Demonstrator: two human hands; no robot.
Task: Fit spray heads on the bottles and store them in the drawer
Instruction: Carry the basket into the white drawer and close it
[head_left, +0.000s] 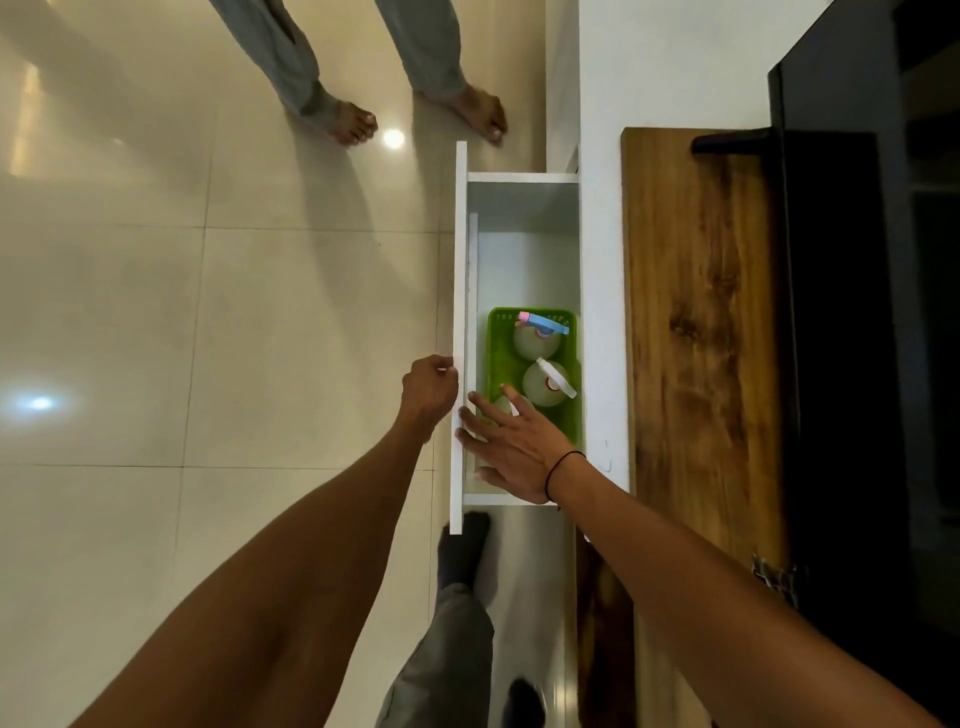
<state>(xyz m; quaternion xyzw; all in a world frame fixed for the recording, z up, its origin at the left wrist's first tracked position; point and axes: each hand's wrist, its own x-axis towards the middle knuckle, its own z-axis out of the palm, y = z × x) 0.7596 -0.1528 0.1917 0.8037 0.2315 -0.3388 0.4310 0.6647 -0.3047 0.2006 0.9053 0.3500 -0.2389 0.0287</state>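
Floor: glossy cream tiled floor (156, 312) fills the left side; another person's bare feet stand at the top.
Cabinet: white cabinet with a brown wooden top (696, 322) runs down the right.
Drawer: long white drawer (522, 249) pulled out over the floor, far half bare.
Basket: green perforated plastic basket (501, 348) sits in the drawer's near half.
Bottles: pale round bottle with a blue and pink spray head (537, 335) at the far end, pale round bottle with a white spray head (548, 382) beside it, a third bottle (503, 404) mostly hidden under the fingers.
Left hand (428, 392): curled, pinching the drawer's front panel (459, 322) from outside.
Right hand (511, 449): fingers spread, palm down inside the drawer over the basket's near end.
Risk: if the left hand pushes the drawer shut now, the right hand could be trapped, and a bump could topple a bottle.
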